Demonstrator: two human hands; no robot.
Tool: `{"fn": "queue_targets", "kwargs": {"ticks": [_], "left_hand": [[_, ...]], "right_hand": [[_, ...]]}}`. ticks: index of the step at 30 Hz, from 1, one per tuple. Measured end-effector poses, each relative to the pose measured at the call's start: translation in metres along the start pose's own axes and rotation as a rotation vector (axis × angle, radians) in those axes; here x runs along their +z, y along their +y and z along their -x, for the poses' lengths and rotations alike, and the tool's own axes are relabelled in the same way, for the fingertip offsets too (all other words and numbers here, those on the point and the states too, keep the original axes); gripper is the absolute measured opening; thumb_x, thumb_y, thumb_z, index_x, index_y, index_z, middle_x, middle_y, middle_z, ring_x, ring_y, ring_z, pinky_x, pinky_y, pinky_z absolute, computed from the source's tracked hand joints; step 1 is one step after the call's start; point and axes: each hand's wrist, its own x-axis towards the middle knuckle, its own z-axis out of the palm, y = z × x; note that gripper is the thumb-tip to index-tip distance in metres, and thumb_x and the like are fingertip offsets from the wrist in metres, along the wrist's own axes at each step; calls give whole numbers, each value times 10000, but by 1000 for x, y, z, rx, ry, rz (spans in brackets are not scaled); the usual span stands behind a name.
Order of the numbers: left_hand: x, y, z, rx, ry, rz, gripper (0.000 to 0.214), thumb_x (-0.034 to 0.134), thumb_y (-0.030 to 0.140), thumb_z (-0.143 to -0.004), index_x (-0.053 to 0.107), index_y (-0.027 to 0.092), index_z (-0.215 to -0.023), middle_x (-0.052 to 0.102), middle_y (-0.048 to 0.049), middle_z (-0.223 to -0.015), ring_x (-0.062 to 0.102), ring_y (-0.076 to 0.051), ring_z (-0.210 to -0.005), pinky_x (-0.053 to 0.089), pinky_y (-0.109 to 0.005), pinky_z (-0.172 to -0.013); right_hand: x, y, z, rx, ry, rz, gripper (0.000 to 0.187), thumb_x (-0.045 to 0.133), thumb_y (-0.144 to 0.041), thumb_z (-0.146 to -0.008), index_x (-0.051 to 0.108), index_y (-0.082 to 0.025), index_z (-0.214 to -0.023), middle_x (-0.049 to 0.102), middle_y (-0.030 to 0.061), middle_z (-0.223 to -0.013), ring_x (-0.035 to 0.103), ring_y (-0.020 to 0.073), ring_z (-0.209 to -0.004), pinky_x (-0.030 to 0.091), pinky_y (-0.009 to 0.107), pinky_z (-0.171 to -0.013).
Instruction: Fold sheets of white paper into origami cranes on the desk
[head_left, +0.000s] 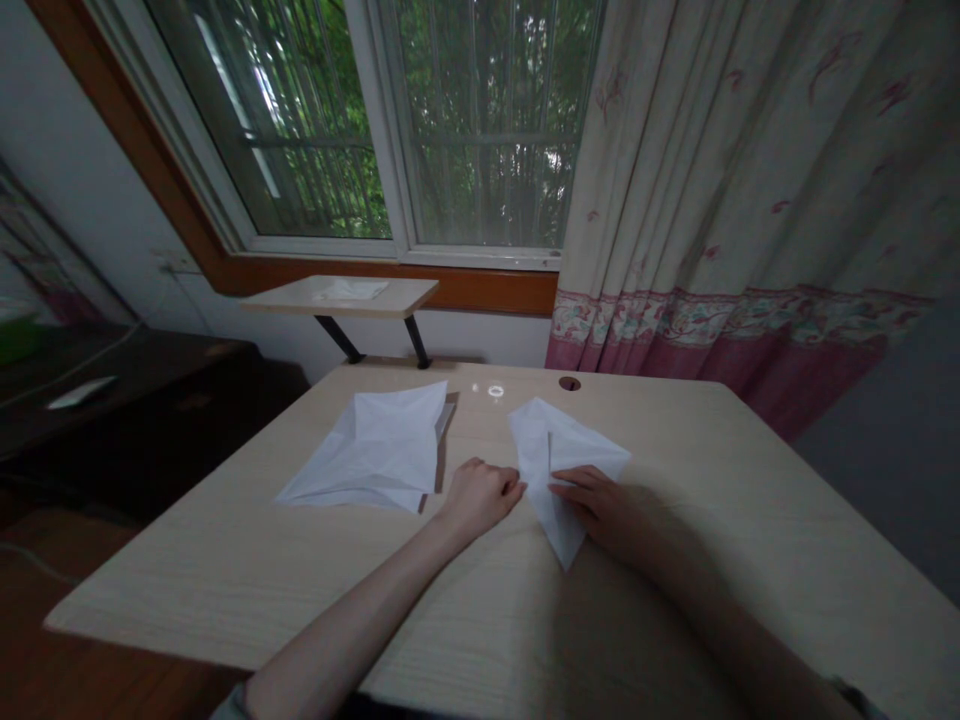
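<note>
A folded sheet of white paper lies on the desk in front of me, kite-shaped, with one point towards me and a crease down its middle. My left hand is closed at the paper's left edge, its fingers curled in; whether they pinch the edge is hard to make out. On the paper's right half rests my right hand, fingers stretched out over the fold. Left of my hands sits a stack of creased white paper sheets, its corners lifted a little.
The pale wooden desk carries a small raised shelf at its back left, with white paper on top. A cable hole is near the back edge. Behind are a window and a curtain; a dark table stands left.
</note>
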Motion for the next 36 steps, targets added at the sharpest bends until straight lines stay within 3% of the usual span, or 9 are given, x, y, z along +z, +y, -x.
{"fn": "queue_targets", "kwargs": {"ticks": [8,16,20,28,32,36], "left_hand": [[-6,2,2,107,159,66,98,599,294,-915,607,199,-933,678,-33,-934,598,-228,-900,419,-343,-788],[-4,0,4,296,339,191,361,584,253,-905,542,198,-1260,563,-97,-1278,495,-257,-1147,411,-397,-980],[-8,3,6,365,336,163,441,630,347,-885,543,239,-1304,502,-89,-1393,443,-289,-1224,362,-459,-1031],[-9,4,7,394,337,171,273,618,377,-896,658,242,-1130,520,-81,-1400,424,-298,-1254,289,-509,-1069],[-10,4,7,417,375,200,186,570,346,-931,683,215,-1000,592,-73,-1321,472,-272,-1216,299,-493,-1071],[-12,5,6,431,350,221,232,520,318,-963,674,184,-854,649,-66,-1222,550,-239,-1122,372,-456,-1028]], "right_hand": [[12,11,5,23,143,-29,483,385,-20,-874,596,-203,-1268,652,95,-1253,598,190,-1172,477,374,-1051],[15,13,4,-6,155,-12,416,431,-71,-896,615,-212,-1242,656,90,-1254,597,208,-1180,485,417,-1048],[20,19,5,-30,172,6,416,448,-102,-900,614,-247,-1253,652,73,-1267,587,213,-1196,483,445,-1049],[20,20,5,-22,169,10,458,432,-87,-890,596,-259,-1281,638,64,-1298,566,209,-1220,468,465,-1061],[22,20,4,-17,188,21,484,423,-78,-875,590,-255,-1293,641,65,-1297,575,210,-1213,476,464,-1056],[28,24,4,-6,210,39,465,431,-103,-892,583,-249,-1307,632,63,-1317,572,209,-1222,476,464,-1058]]}}
